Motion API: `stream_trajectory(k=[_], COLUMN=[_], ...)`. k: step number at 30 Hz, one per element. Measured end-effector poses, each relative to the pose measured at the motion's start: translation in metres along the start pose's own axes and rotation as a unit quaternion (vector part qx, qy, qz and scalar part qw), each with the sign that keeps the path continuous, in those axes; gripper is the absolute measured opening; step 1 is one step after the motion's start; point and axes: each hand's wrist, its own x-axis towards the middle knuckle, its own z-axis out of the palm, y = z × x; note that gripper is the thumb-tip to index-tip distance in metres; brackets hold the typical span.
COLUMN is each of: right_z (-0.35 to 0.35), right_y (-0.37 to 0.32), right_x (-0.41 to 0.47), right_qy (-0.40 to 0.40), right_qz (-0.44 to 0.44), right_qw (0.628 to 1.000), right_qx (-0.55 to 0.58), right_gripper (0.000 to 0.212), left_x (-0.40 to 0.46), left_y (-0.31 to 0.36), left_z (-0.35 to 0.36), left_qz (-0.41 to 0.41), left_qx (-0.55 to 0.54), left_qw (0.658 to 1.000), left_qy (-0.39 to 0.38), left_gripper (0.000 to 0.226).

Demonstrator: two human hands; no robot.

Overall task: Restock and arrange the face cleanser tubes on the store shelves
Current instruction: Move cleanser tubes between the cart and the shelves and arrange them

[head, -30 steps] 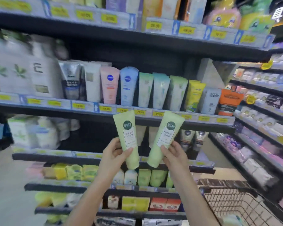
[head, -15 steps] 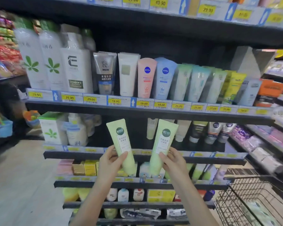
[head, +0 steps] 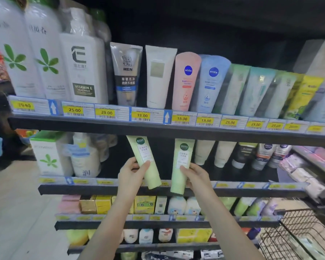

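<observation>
Pale-green tubes, one gripped in each hand: left hand [head: 132, 170] on the tilted tube [head: 144, 162], right hand [head: 194, 175] on the upright tube [head: 181, 166]. Placing step; next, slide both into the second shelf [head: 101, 191] gap, upright.

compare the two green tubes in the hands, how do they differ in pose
The left tube leans, its top tipped to the left; the right tube stands nearly upright. The left tube's cap end sits a little higher than the right tube's, which hangs down over the shelf edge. The left hand grips one, the right hand the other. Both are pale green, cap down, with a dark round logo.
</observation>
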Motion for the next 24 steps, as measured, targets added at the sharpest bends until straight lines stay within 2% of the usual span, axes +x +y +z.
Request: stream_trajectory(k=[3, 8, 11, 14, 24], right_z=[0.011, 0.023, 0.026, 0.027, 0.033], right_y=[-0.001, -0.003, 0.001, 0.014, 0.029], right_x=[0.023, 0.065, 0.086, 0.101, 0.122], right_qy=[-0.015, -0.027, -0.012, 0.018, 0.038], right_qz=[-0.02, -0.068, -0.105, -0.143, -0.155], right_qw=[1.0, 0.997, 0.992, 0.981, 0.963], right_qx=[-0.01, -0.033, -0.075, -0.132, -0.217], right_gripper=[0.014, 0.022, 0.021, 0.029, 0.036], left_x=[0.022, 0.051, 0.056, 0.057, 0.06], left_y=[-0.006, -0.017, -0.026, -0.033, -0.037], left_z=[0.002, 0.006, 0.007, 0.008, 0.006], left_qz=[0.004, 0.022, 0.024, 0.034, 0.032], left_qx=[0.007, 0.007, -0.001, 0.018, 0.013], left_qw=[1.0, 0.999, 0.999, 0.998, 0.999], left_qy=[0.018, 0.039, 0.046, 0.049, 0.033], left_gripper=[0.018, 0.021, 0.021, 0.019, 0.021])
